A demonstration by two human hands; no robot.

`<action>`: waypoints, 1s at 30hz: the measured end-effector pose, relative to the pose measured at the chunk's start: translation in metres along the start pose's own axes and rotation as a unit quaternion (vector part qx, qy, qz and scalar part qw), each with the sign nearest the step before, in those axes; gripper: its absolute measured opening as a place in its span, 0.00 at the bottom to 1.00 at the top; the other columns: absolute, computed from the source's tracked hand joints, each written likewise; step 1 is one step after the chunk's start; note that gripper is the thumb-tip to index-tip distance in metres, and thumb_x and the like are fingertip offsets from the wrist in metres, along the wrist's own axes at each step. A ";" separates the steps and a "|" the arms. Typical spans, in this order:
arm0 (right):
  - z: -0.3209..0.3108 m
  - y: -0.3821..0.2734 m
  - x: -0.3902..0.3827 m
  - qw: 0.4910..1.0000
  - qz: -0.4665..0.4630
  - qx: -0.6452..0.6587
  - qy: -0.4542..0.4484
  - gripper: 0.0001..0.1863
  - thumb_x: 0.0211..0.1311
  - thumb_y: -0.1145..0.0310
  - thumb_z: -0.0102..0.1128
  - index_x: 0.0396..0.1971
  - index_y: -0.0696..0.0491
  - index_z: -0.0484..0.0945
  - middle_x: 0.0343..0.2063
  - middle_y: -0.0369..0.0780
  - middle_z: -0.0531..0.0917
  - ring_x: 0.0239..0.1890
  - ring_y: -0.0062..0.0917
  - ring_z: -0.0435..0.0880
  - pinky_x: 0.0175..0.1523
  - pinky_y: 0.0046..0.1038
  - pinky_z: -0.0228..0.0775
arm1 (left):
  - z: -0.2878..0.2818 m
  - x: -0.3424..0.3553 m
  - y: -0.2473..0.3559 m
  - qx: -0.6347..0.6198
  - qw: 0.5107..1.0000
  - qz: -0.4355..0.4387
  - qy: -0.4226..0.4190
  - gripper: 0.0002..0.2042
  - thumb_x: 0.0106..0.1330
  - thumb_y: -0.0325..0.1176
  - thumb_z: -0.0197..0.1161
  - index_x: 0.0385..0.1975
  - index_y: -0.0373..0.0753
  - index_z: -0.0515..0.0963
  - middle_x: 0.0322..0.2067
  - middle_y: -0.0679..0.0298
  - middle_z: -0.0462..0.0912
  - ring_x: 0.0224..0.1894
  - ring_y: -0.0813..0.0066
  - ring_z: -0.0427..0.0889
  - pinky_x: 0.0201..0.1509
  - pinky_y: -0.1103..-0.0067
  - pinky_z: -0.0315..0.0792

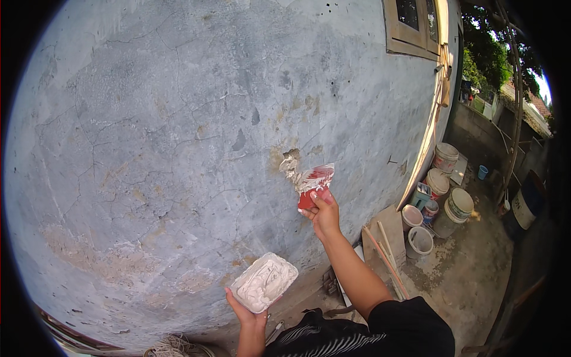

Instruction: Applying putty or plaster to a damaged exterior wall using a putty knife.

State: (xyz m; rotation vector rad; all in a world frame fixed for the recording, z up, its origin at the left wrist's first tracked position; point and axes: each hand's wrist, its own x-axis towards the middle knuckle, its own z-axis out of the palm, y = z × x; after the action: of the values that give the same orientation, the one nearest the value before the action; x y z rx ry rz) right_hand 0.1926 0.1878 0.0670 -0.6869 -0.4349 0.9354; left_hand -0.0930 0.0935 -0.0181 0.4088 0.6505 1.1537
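The scraper (pixel 314 181) — a red-handled one, its blade smeared with white filler — sits pressed against the wall (pixel 178 119), its edge right at a chipped, brownish patch (pixel 290 159) where a lump of grey-white filler clings. The right hand (pixel 324 213) is closed around the handle, thumb laid along it, and the arm reaches up and forward from the lower edge, elbow bent, wrist cocked slightly back. The step in hand looks like filling the damaged spot; judging by the lump at the hole, the filler has not yet been smoothed out. The next move probably calls for a firm, flat drag of the blade across the patch, held at a low angle so the filler beds in instead of peeling off.

The left hand (pixel 245 309) is held low, palm up, fingers cupped under a white tray of filler (pixel 264 282) — tilted towards the wall and well below the scraper.

Further right, on the ground along the wall, stand several buckets (pixel 443 196), some boards and sticks (pixel 386 250), and a window frame (pixel 416 30) above.
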 end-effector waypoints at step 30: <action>0.036 0.002 -0.015 0.550 -0.600 -0.580 -0.049 0.26 0.54 0.68 0.70 0.57 0.41 0.83 0.56 0.36 0.80 0.46 0.38 0.74 0.53 0.38 0.66 | -0.007 -0.006 -0.002 -0.013 1.000 0.023 -0.004 0.49 0.63 0.78 0.31 0.75 0.45 0.59 0.70 0.53 0.68 0.67 0.38 0.71 0.53 0.35 0.72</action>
State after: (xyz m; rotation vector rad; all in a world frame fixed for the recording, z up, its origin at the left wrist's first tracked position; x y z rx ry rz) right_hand 0.1609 0.1886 0.0905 -1.2148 -1.4389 -0.8404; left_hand -0.0981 0.0875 -0.0232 0.4083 0.6212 1.2026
